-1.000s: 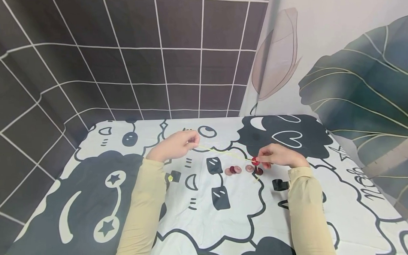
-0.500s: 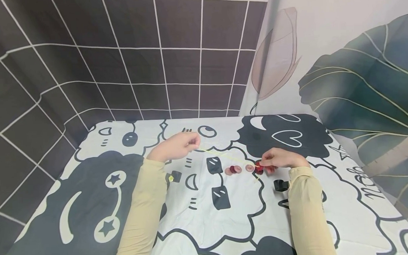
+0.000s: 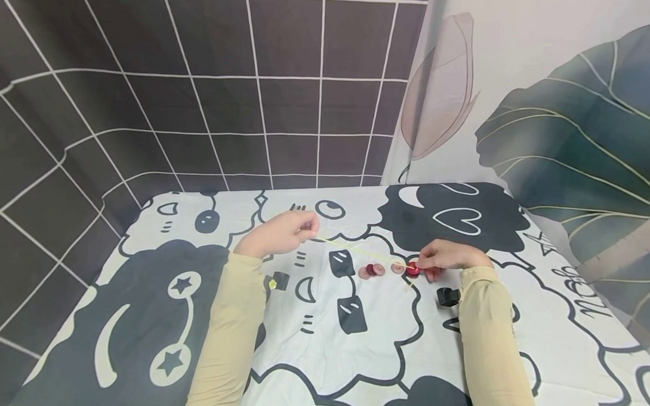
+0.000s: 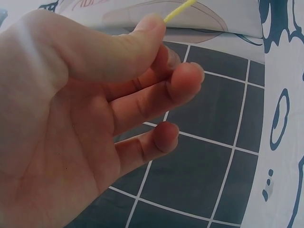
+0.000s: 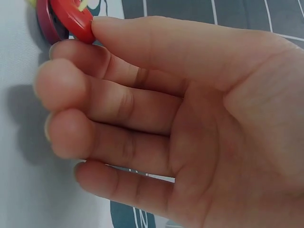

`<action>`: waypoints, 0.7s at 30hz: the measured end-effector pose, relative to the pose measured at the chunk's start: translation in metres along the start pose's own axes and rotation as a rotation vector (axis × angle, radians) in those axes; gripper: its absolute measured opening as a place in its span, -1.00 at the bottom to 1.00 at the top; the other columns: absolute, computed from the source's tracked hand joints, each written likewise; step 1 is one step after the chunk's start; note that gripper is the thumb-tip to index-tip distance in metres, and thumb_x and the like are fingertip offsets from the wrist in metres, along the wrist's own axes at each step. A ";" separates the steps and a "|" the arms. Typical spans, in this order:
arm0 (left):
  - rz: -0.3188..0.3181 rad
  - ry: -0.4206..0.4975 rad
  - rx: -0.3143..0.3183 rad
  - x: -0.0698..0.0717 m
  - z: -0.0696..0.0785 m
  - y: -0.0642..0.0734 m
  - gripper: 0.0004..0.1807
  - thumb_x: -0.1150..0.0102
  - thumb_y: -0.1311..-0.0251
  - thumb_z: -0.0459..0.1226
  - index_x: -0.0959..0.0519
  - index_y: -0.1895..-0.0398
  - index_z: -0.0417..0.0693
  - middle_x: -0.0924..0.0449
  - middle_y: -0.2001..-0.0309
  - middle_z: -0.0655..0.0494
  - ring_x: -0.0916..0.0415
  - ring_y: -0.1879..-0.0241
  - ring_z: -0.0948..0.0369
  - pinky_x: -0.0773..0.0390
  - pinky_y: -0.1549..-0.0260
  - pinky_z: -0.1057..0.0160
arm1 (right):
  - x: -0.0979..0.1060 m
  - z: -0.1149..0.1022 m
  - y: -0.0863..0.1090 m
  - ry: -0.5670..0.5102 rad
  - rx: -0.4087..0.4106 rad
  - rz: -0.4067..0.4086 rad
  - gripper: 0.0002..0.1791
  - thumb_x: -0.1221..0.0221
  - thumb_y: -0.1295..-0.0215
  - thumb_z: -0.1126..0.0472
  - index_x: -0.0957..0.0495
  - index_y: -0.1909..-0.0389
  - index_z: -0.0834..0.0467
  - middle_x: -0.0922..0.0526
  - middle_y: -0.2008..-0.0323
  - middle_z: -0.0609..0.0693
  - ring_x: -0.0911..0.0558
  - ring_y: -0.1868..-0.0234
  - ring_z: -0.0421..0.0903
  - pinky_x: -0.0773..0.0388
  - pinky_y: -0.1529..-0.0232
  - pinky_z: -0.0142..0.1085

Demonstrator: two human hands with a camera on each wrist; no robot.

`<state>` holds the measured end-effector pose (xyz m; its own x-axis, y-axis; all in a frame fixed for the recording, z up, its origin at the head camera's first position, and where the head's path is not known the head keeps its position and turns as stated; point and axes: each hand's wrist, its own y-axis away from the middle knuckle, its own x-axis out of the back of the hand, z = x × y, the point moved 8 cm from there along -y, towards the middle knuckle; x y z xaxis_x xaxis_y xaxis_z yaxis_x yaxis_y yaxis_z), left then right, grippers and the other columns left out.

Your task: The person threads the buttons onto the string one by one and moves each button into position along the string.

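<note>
My left hand (image 3: pixel 280 233) is raised over the cloth, pinching a yellow string (image 4: pixel 179 10) between thumb and index finger. From there the string slants down to the right, to a bright red button (image 3: pixel 412 269). My right hand (image 3: pixel 449 256) pinches the rim of that button between thumb and index finger, low over the cloth. In the right wrist view, yellow string shows at the button's face, and a dark maroon button (image 5: pixel 50 21) lies against its far side. Whether the string passes through both buttons cannot be made out.
Left of the red button lies a pale pink button (image 3: pixel 397 268). Farther left, a maroon button (image 3: pixel 370 270) sits between two pink ones. A small yellow bit (image 3: pixel 272 284) shows beside the left sleeve. A black device (image 3: pixel 448 296) is at the right wrist. The patterned cloth (image 3: pixel 325 358) covers the table.
My right hand has moved down and slightly right with the red button, bringing it over the dark maroon button. The left hand has dropped very slightly, still holding the string.
</note>
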<state>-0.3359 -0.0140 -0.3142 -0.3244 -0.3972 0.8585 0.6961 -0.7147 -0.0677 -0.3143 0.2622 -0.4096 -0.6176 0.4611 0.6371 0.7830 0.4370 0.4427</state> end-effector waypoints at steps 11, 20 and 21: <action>0.007 0.000 -0.022 -0.001 0.002 -0.002 -0.87 0.02 -0.28 -0.42 -0.39 0.42 -0.05 -0.36 0.47 0.16 -0.36 0.36 0.23 -0.38 0.22 0.26 | 0.006 0.003 0.002 0.048 -0.046 0.055 -0.68 -0.05 -0.36 0.17 -0.54 0.51 0.28 -0.52 0.67 -0.10 -0.44 0.58 -0.20 -0.37 0.45 -0.36; 0.053 -0.043 -0.053 0.000 0.008 -0.004 -0.90 0.01 -0.34 -0.35 -0.39 0.37 -0.04 -0.42 0.43 0.15 -0.41 0.34 0.20 -0.40 0.20 0.25 | 0.033 -0.041 0.004 0.181 0.129 0.416 -0.79 -0.07 -0.35 0.23 -0.56 0.39 0.28 -0.55 0.57 0.00 -0.49 0.50 -0.13 -0.36 0.41 -0.33; 0.059 -0.045 -0.055 0.000 0.009 -0.005 -0.90 0.01 -0.34 -0.34 -0.39 0.37 -0.04 -0.42 0.43 0.15 -0.40 0.33 0.20 -0.40 0.20 0.25 | 0.034 -0.050 0.005 0.180 0.146 0.454 -0.81 -0.07 -0.36 0.24 -0.57 0.34 0.28 -0.59 0.54 0.03 -0.50 0.48 -0.13 -0.37 0.41 -0.33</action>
<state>-0.3335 -0.0054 -0.3095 -0.2540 -0.4146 0.8738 0.6769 -0.7216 -0.1456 -0.3279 0.2416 -0.3541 -0.1850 0.4946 0.8492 0.9429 0.3330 0.0114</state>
